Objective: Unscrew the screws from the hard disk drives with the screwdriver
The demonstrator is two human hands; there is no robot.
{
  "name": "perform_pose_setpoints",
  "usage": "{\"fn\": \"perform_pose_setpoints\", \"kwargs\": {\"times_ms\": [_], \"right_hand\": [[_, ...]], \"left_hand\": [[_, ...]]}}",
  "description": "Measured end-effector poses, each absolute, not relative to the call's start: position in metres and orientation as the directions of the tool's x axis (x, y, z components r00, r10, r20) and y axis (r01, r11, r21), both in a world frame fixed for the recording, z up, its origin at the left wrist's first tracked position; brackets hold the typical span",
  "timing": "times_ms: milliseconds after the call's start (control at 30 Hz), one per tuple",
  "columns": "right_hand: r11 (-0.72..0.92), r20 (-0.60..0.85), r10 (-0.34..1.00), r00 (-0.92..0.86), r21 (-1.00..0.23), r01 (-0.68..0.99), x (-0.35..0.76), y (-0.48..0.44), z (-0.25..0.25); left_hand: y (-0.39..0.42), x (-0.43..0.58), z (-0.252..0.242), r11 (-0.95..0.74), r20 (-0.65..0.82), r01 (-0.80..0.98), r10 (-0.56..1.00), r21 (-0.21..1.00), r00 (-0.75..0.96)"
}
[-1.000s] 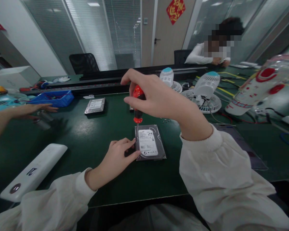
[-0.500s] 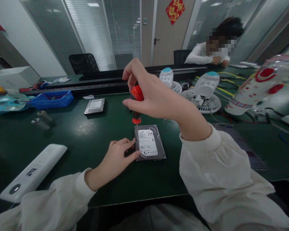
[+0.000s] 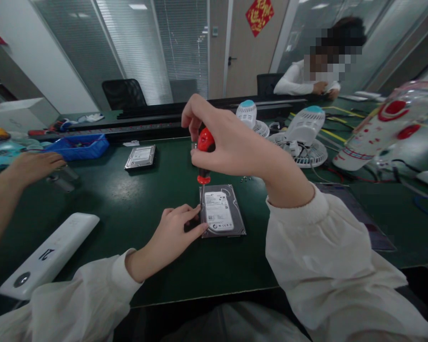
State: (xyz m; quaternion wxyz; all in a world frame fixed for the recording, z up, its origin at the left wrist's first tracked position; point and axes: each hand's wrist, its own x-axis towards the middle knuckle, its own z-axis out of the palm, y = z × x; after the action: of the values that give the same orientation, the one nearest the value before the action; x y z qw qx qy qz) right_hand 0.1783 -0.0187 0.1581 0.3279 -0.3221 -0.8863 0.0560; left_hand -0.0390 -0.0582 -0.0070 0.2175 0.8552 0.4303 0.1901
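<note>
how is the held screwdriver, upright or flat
Upright: the screwdriver is handle up in the right hand, shaft pointing down at the hard drive.

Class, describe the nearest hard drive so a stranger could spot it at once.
On the green table, find the camera wearer's left hand. It touches a dark hard drive. Unlike the drive farther back, this one has a red-and-black screwdriver over it.

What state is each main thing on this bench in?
Near hard disk drive: flat, label up, touched by the left hand.
Red-and-black screwdriver: near upright, gripped by the right hand.
Far hard disk drive: flat, label up.
Blue bin: open-topped, things inside.
White fans: resting grille-down.
</note>
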Motion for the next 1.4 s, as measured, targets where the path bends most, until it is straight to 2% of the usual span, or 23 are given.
{"fn": "perform_pose_setpoints", "kwargs": {"times_ms": [100,300,500,667,1200,1400], "right_hand": [[0.794,0.531,0.604,-0.594,-0.342,0.502,0.1794,-0.0214,0.1608],[0.804,0.51,0.587,-0.629,-0.273,0.529,0.1792,-0.0233,0.1629],[0.763,0.528,0.63,-0.569,-0.29,0.577,0.1762,-0.0171,0.1594],[0.758,0.495,0.642,-0.586,-0.296,0.581,0.177,-0.0206,0.1632],[0.792,0.508,0.603,-0.614,-0.291,0.537,0.1785,-0.0237,0.1623],[0.772,0.514,0.627,-0.585,-0.307,0.557,0.1803,-0.0184,0.1587]], "left_hand": [[-0.0581,-0.0394,-0.0075,-0.54,0.145,0.657,0.818,0.526,0.557],[-0.0589,-0.0379,-0.0063,-0.544,0.15,0.659,0.817,0.52,0.556],[-0.0592,-0.0375,-0.0062,-0.54,0.15,0.666,0.822,0.515,0.55],[-0.0588,-0.0384,-0.0072,-0.543,0.152,0.661,0.819,0.518,0.553],[-0.0589,-0.0389,-0.0065,-0.539,0.143,0.655,0.817,0.53,0.558],[-0.0597,-0.039,-0.0084,-0.54,0.161,0.651,0.82,0.534,0.549]]}}
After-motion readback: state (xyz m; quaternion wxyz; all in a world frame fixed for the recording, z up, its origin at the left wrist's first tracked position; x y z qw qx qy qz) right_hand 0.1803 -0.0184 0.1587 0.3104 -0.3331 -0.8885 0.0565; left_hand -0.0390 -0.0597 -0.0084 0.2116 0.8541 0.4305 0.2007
